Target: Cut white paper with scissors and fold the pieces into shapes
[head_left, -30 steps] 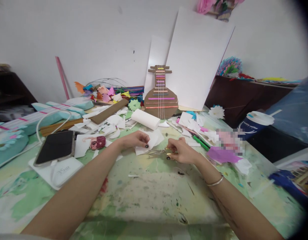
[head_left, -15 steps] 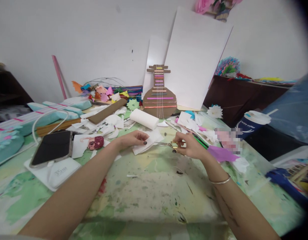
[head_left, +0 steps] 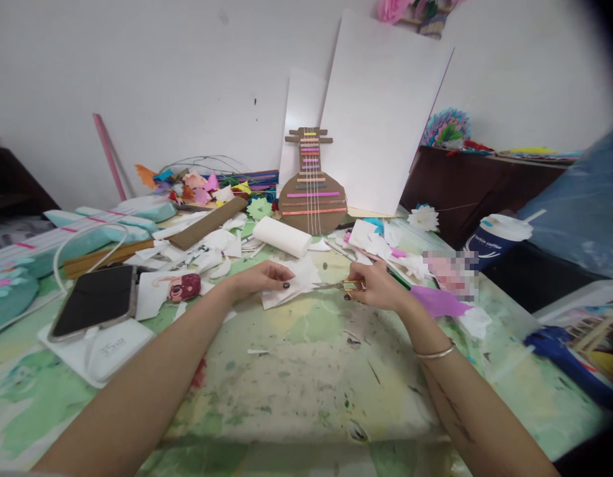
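My left hand (head_left: 266, 278) pinches a piece of white paper (head_left: 299, 281) between thumb and fingers, just above the table. From the right, the small gold-handled scissors (head_left: 331, 285) point at the paper, their blade tips at its right edge. My right hand (head_left: 370, 285) is closed round the scissors' handles. Whether the blades are cutting into the paper is too small to tell. A white paper roll (head_left: 282, 237) lies right behind the left hand.
A cardboard lute-like model (head_left: 313, 192) stands at the back against white boards (head_left: 380, 112). Paper scraps (head_left: 211, 248) litter the table's rear. At left are a phone (head_left: 95, 301) on a white power bank (head_left: 114, 351); at right, purple paper (head_left: 440, 301) and a coffee cup (head_left: 498, 242).
The camera view has shifted slightly, so the background sits a little further left. The scissors' blades look closer together, and the right hand's fingers have drawn in. Both hands keep their hold.
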A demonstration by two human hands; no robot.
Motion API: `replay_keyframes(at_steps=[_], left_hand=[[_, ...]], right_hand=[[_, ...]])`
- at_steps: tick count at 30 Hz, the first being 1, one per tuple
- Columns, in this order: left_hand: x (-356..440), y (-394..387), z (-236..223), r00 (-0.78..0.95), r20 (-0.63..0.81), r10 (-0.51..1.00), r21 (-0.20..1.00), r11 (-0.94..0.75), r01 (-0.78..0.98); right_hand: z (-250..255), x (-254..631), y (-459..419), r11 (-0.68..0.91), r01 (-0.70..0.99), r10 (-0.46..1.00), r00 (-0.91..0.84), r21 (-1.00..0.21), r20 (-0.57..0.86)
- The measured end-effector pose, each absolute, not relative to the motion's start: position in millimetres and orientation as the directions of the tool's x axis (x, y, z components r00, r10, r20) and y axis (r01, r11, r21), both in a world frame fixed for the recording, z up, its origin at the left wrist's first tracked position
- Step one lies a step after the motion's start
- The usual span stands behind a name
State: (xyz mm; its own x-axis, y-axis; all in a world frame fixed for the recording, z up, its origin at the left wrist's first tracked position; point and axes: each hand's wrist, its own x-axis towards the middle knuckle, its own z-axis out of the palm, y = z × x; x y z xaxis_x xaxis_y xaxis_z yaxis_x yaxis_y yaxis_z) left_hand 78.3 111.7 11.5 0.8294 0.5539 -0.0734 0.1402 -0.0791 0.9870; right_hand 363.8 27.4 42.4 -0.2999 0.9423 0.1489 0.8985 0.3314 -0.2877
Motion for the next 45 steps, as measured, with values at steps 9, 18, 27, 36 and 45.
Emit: replay_keyframes(at_steps=[9,18,27,36,45], left_hand=[[82,118,0,0.789,-0.053,0.612,0.97,-0.156,0.187],[84,119,-2,0.794,-0.055,0.605,0.942,-0.232,0.242],[88,118,-1,0.778,-0.046,0.626,0.914,-0.288,0.286],[90,114,3,0.76,-0.058,0.648,0.908,-0.282,0.309],[90,114,3,0.76,-0.063,0.647,0.908,-0.28,0.313]], right_hand=[[36,358,34,0.419,0.859,0.908,-0.39,-0.293,0.154],[27,349,44,0.493,0.777,0.865,-0.486,-0.39,0.125],[27,346,44,0.507,0.765,0.855,-0.505,-0.397,0.118],[26,345,43,0.494,0.772,0.862,-0.494,-0.4,0.113],[27,346,43,0.489,0.775,0.865,-0.491,-0.4,0.106]])
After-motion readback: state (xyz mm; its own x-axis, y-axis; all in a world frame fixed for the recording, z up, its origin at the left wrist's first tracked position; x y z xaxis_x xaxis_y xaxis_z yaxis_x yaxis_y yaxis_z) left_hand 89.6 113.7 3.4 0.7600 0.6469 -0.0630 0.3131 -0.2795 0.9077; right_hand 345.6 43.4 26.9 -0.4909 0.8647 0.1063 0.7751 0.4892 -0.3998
